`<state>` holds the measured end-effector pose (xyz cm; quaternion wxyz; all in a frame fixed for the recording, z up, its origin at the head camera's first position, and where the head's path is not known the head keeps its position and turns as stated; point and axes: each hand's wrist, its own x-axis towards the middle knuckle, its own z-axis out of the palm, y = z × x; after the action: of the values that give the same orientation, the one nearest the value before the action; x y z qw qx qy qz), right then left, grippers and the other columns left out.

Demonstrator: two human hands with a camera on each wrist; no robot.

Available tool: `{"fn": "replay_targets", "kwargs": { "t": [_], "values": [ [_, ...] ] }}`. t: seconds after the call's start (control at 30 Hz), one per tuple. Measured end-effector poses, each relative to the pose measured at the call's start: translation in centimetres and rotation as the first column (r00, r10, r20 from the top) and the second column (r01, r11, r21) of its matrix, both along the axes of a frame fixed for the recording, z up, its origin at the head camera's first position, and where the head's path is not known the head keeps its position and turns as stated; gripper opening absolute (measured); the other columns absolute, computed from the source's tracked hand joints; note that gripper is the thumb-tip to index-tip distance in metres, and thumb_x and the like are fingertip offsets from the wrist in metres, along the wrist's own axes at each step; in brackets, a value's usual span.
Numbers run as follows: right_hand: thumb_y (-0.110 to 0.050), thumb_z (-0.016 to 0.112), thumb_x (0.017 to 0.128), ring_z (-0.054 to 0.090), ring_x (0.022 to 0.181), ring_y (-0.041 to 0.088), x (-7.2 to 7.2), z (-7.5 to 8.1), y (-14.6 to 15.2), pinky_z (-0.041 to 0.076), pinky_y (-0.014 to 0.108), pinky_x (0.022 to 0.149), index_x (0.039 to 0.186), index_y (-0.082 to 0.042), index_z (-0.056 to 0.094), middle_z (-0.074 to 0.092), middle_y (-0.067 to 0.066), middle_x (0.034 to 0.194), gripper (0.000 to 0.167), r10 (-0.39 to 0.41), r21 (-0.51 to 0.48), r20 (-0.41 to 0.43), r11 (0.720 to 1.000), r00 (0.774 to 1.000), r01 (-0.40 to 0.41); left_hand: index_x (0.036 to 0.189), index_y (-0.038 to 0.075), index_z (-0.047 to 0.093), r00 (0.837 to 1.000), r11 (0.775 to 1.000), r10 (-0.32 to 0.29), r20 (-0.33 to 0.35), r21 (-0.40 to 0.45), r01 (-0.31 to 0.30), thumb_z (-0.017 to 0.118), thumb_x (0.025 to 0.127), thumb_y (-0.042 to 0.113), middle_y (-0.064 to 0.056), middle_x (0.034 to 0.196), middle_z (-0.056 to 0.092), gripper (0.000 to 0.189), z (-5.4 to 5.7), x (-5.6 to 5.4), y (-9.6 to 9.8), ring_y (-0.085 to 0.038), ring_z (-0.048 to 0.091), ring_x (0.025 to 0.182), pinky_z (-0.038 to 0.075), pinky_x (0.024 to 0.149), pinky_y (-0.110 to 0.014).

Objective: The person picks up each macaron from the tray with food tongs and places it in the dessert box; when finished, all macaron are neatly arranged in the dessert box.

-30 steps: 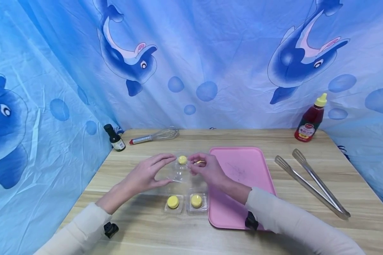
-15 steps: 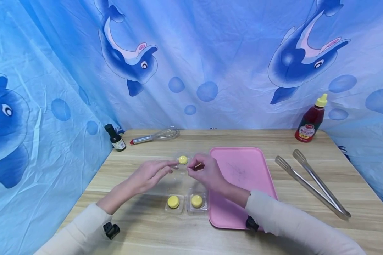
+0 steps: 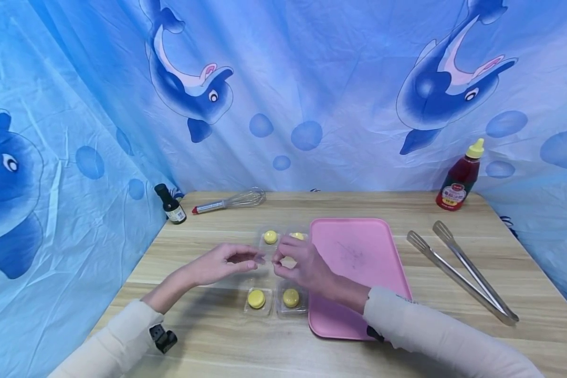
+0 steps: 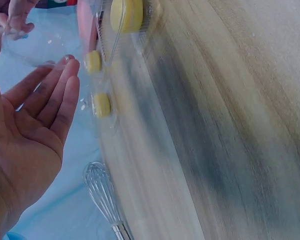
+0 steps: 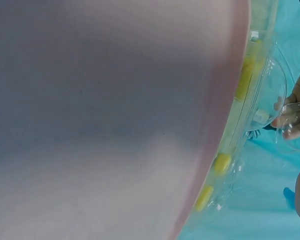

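Note:
Over the middle of the table, my right hand (image 3: 302, 265) pinches a clear domed plastic lid (image 5: 295, 131) between thumb and fingertips. My left hand (image 3: 224, 264) faces it with the fingers extended and slightly bent. In the left wrist view, the fingertips (image 4: 65, 62) of that hand lie at the lid's edge; whether they press on it is hard to see. Below the hands, a yellow macaron (image 3: 256, 299) and another macaron (image 3: 291, 298) sit in clear plastic trays. Farther back is a third macaron (image 3: 270, 237), and one more macaron (image 3: 296, 236) shows partly behind the right hand.
A pink tray (image 3: 359, 252) lies right of the macarons, under the right forearm. Metal tongs (image 3: 468, 273) lie at the far right, below a red sauce bottle (image 3: 458, 181). Back left are a whisk (image 3: 231, 201) and a small dark bottle (image 3: 170, 206). A dolphin-print curtain (image 3: 283, 94) surrounds the table.
Both hands have come lower and nearer, off the back macarons. The right hand's pinch has moved slightly toward the person, and the far-right macaron behind it now shows. The left thumb and fingers are closer together.

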<state>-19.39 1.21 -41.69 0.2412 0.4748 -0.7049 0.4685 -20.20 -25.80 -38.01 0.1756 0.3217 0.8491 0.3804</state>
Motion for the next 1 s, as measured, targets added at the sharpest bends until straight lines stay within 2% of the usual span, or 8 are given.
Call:
{"fn": "replay_targets", "kwargs": {
  "t": [0.1,0.17,0.3,0.47,0.6,0.77,0.87,1.0],
  "values": [
    [0.014,0.076,0.078,0.067,0.081,0.011,0.0,0.0,-0.1,0.058,0.017,0.079,0.087,-0.009,0.069,0.067,-0.001,0.088,0.026,0.003,0.03,-0.048,1.0,0.999,-0.001,0.148,0.0,0.06,1.0,1.0,0.002,0.011,-0.002,-0.002,0.069,0.105,0.027,-0.008,0.139,0.069,0.051,-0.1,0.0,-0.2,-0.023,0.068,0.123,0.057,0.104,-0.033],
    [0.01,0.079,0.08,0.069,0.087,0.012,0.1,0.0,0.0,0.059,0.019,0.083,0.092,-0.008,0.07,0.069,0.0,0.093,0.024,0.01,0.065,-0.034,0.998,0.999,-0.007,0.147,0.002,0.06,1.0,1.0,-0.004,-0.014,-0.01,0.004,0.073,0.103,0.028,-0.008,0.137,0.07,0.053,-0.1,0.0,-0.4,-0.024,0.068,0.119,0.058,0.103,-0.035],
    [-0.006,0.087,0.085,0.069,0.106,0.017,0.4,0.2,0.3,0.06,0.028,0.095,0.112,-0.006,0.071,0.07,0.002,0.114,0.031,0.017,0.183,0.118,0.982,0.993,-0.038,0.145,0.008,0.063,0.992,0.999,-0.022,-0.121,-0.035,0.018,0.079,0.097,0.034,-0.002,0.131,0.072,0.056,-0.2,0.2,-0.7,-0.02,0.069,0.114,0.06,0.1,-0.039],
    [-0.03,0.086,0.091,0.064,0.124,0.025,0.9,0.3,0.6,0.055,0.041,0.107,0.141,-0.009,0.064,0.065,0.004,0.138,0.058,-0.069,0.352,0.298,0.935,0.952,-0.042,0.144,0.015,0.064,0.971,0.999,-0.022,-0.237,-0.044,0.012,0.084,0.092,0.042,0.002,0.137,0.07,0.062,-0.5,0.7,-1.1,-0.015,0.069,0.115,0.058,0.102,-0.045],
    [-0.036,0.084,0.092,0.063,0.127,0.026,1.2,0.0,0.7,0.054,0.043,0.107,0.148,-0.008,0.059,0.063,0.006,0.146,0.068,-0.132,0.411,0.337,0.911,0.932,-0.019,0.144,0.017,0.064,0.935,0.998,-0.034,-0.353,-0.058,0.015,0.089,0.087,0.043,0.004,0.139,0.069,0.068,-0.9,0.9,-1.3,-0.014,0.069,0.116,0.059,0.102,-0.044],
    [-0.036,0.09,0.087,0.061,0.134,0.027,1.7,-0.4,0.4,0.05,0.04,0.114,0.147,-0.004,0.06,0.063,0.01,0.147,0.074,-0.149,0.425,0.302,0.905,0.942,0.007,0.142,0.011,0.065,0.87,0.995,-0.087,-0.485,-0.081,0.054,0.094,0.081,0.036,0.0,0.138,0.07,0.072,-1.3,1.4,-1.3,-0.018,0.07,0.116,0.061,0.098,-0.041],
    [-0.035,0.092,0.085,0.059,0.136,0.026,2.3,-0.6,0.2,0.048,0.04,0.116,0.145,-0.003,0.061,0.064,0.011,0.146,0.075,-0.162,0.445,0.304,0.895,0.939,0.01,0.14,0.01,0.066,0.853,0.991,-0.116,-0.51,-0.122,0.061,0.093,0.082,0.042,0.0,0.139,0.07,0.071,-1.5,1.8,-1.3,-0.019,0.07,0.118,0.061,0.099,-0.042],
    [-0.037,0.091,0.085,0.063,0.13,0.025,3.0,-1.0,0.0,0.051,0.038,0.113,0.143,-0.003,0.062,0.067,0.011,0.142,0.073,-0.192,0.486,0.314,0.874,0.93,0.016,0.138,0.01,0.068,0.828,0.98,-0.166,-0.535,-0.185,0.077,0.092,0.082,0.046,0.0,0.138,0.07,0.071,-1.9,2.3,-1.4,-0.02,0.069,0.121,0.06,0.1,-0.043]
  ]
}}
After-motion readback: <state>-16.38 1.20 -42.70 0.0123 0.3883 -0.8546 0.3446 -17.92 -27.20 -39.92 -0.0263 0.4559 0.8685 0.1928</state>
